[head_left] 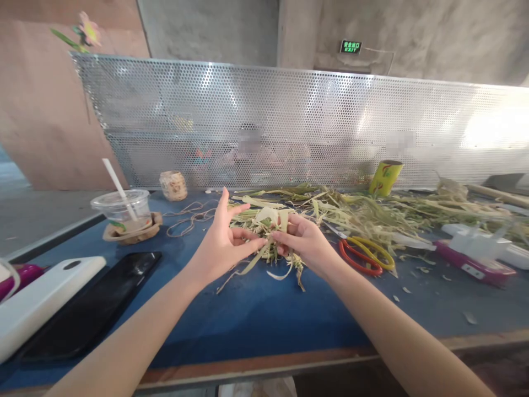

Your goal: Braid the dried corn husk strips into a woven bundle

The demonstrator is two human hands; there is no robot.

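Observation:
Over the middle of the table, my left hand point(227, 237) has its index finger stretched upward, while its thumb and other fingers close around pale dried leaf strips point(269, 215). Opposite it, my right hand point(303, 240) pinches the same strips, its thumb tip almost meeting my left thumb. The exact grip points are partly hidden by the fingers. Below and behind both hands lies a tangle of greenish-yellow dried stalks point(343, 212). A loose curled strip and a small seedy sprig hang toward the blue tabletop point(256, 325).
Scissors point(363, 259) with red and yellow handles lie right of my right hand. Beyond them sit a magenta-and-white power strip point(475, 264) and a yellow tube point(386, 177). To the left are a plastic cup point(124, 204), string point(190, 218) and a black phone point(93, 303). A perforated metal screen point(273, 121) stands behind.

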